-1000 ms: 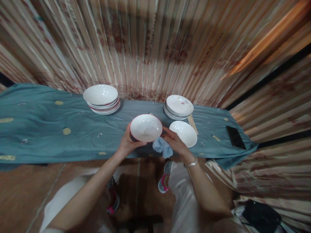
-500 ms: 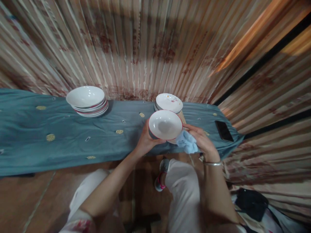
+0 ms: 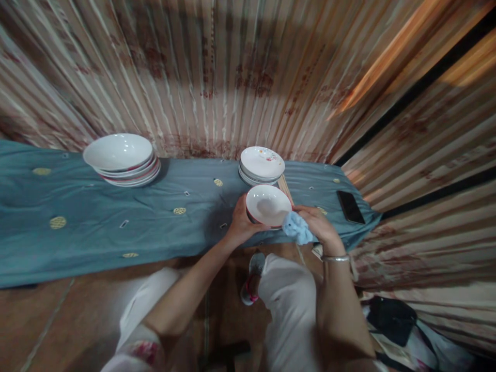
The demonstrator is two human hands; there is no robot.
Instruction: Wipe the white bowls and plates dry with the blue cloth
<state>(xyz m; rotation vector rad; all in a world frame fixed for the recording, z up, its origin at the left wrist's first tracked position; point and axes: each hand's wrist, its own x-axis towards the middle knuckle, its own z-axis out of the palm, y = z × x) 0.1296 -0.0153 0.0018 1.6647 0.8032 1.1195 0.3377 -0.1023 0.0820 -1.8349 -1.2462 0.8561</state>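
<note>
Work shifts right of centre frame toward stacked plates, left hand curled around a red-rimmed bowl, right hand clutching a blue cloth.

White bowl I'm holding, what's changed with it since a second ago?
The white bowl moved right, to where another bowl showed beside it earlier; whether they touch is unclear. Nothing was taken up or let go: your left hand still grips the bowl, your right hand the blue cloth. The bowl stack, plate stack and phone stayed put.
</note>
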